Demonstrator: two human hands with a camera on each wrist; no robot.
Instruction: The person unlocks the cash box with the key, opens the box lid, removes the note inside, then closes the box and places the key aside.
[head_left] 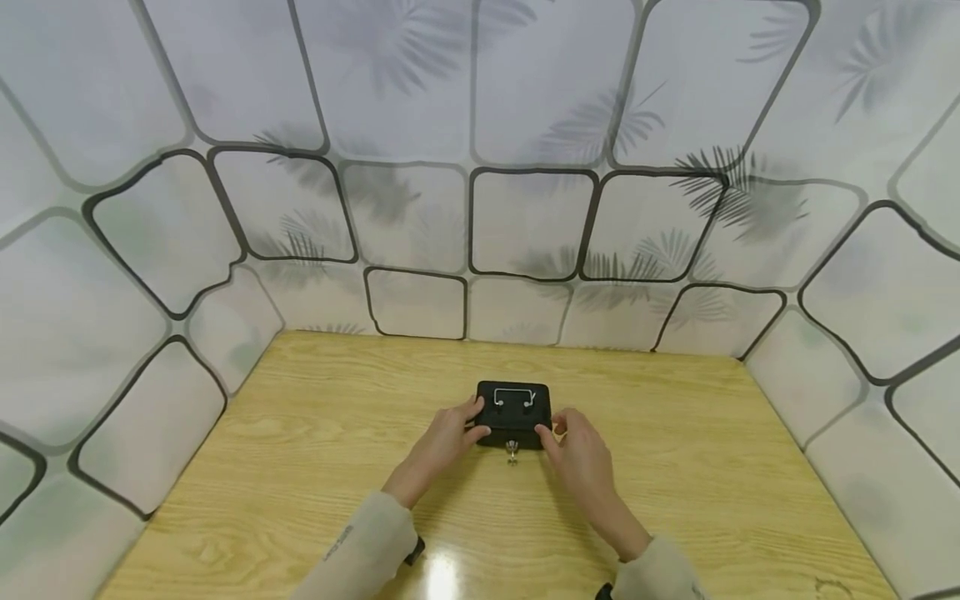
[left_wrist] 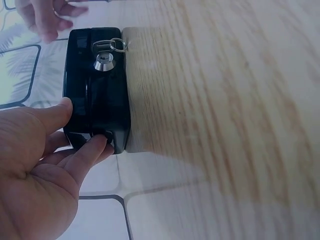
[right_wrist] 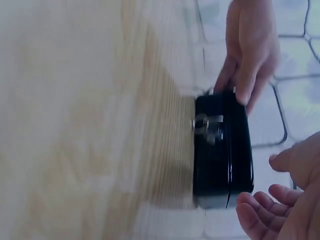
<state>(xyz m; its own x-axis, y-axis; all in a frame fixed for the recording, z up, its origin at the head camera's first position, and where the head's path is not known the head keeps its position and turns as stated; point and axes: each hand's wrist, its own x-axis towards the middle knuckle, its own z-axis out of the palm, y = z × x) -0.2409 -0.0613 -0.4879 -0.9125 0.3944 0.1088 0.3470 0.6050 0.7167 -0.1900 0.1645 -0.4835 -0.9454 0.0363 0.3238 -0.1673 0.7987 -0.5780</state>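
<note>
A small black metal box (head_left: 513, 414) sits on the wooden table (head_left: 315, 433), with a silver handle (head_left: 513, 398) on its lid and a key (head_left: 512, 451) in the front lock. My left hand (head_left: 457, 429) holds the box's left end, with the thumb (left_wrist: 60, 112) on the lid edge and the forefinger (left_wrist: 95, 147) on the front corner. My right hand (head_left: 573, 442) hovers by the box's right end. Its fingers (right_wrist: 260, 212) are loosely curled and a little apart from the black box (right_wrist: 222, 150). The key (left_wrist: 105, 55) carries a small ring.
White panels (head_left: 525, 225) with dark frames and leaf prints wall the table on three sides. Bare wood (head_left: 712, 467) lies to the left, right and front of the box. A bright glare spot (head_left: 442, 575) shows near the front edge.
</note>
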